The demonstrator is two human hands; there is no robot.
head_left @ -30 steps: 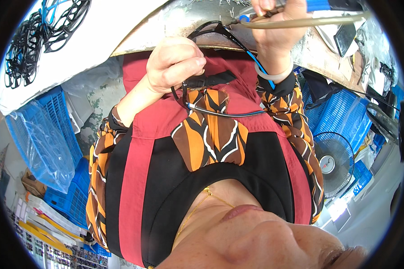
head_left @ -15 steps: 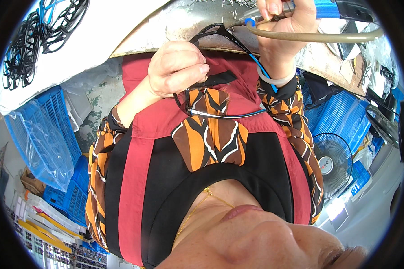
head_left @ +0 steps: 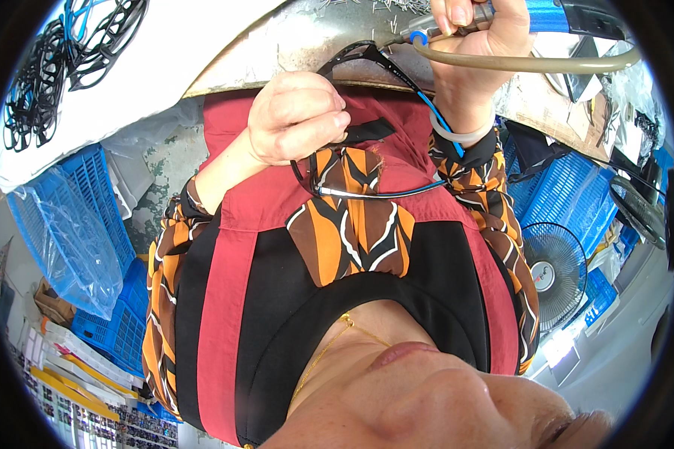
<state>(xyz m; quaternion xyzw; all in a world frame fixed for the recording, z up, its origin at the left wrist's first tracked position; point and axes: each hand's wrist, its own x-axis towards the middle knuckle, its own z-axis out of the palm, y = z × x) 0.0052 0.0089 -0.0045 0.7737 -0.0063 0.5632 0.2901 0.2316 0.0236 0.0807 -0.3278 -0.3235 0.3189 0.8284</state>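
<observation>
My left hand is closed around a black eyeglass frame, above my lap at the bench's edge. Its two temples, black with blue and white, stick out toward my right forearm. In my right hand is a powered screwdriver with a blue and dark body, lying sideways. Its thin tip points left and reaches the frame's far corner, by the hinge; whether it sits in a screw is too small to tell. A tan hose loops from the tool below my fingers.
Small metal pins or screws lie scattered on the metal bench top. A heap of black and blue eyeglass frames rests on the white surface at left. Blue crates stand below on both sides, with a fan at right.
My left hand and the frame have shifted very slightly down and right. The screwdriver has moved a touch right, its tip still at the frame's corner.
</observation>
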